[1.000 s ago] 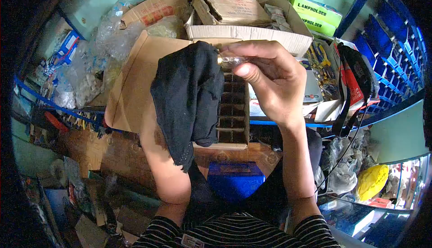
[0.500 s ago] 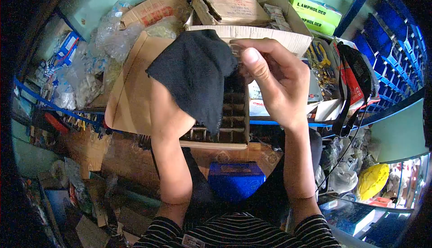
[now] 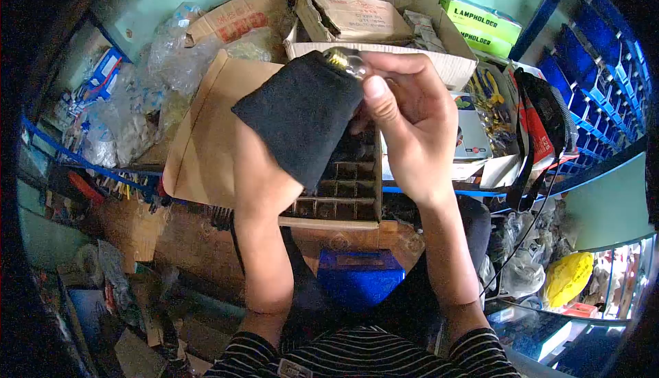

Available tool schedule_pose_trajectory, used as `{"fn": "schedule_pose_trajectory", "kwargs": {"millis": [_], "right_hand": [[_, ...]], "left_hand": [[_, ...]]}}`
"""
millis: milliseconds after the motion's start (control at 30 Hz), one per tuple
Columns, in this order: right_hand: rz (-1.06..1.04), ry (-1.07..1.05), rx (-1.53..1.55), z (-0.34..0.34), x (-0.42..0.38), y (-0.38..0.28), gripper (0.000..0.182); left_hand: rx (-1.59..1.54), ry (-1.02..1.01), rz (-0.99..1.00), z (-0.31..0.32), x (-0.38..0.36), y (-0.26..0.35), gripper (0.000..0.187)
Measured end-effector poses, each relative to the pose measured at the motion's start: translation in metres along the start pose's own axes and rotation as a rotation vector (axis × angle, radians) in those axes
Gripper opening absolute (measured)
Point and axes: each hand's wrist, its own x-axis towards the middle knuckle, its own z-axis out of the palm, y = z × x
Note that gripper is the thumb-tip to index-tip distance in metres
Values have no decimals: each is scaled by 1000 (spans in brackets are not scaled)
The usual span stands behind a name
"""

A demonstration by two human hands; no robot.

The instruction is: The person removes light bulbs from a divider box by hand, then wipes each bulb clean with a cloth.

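Observation:
A small clear glass light bulb [image 3: 351, 65] with a brass-coloured screw base sits at the top edge of a black cloth [image 3: 305, 107]. My right hand [image 3: 412, 107] pinches the bulb's glass between thumb and fingers. The cloth drapes over my left hand [image 3: 264, 172], which holds it up against the bulb; its fingers are hidden underneath. Below both hands stands an open cardboard box [image 3: 343, 224] divided into small compartments, partly covered from view by the cloth and my left hand.
Behind is a larger carton [image 3: 384, 50] with a worn box inside. Green lampholder boxes [image 3: 480, 21] stand at the back right, plastic bags [image 3: 165, 62] at the left. Blue bins [image 3: 597, 62] line the right wall. A blue box [image 3: 360, 275] lies below, between my legs.
The bulb's screw base has come into view above the cloth. My right hand has shifted slightly left, and the cloth is now bunched higher around my left hand.

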Motion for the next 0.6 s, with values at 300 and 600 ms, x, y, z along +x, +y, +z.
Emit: {"fn": "schedule_pose_trajectory", "kwargs": {"millis": [300,600], "right_hand": [[-333,-147,-565,-22,6,-24,28],[-187,42,-379,-40,6,-36,21]], "left_hand": [[-347,206,8,-11,-15,-23,47],[-501,296,77,-18,-22,-41,51]]}}
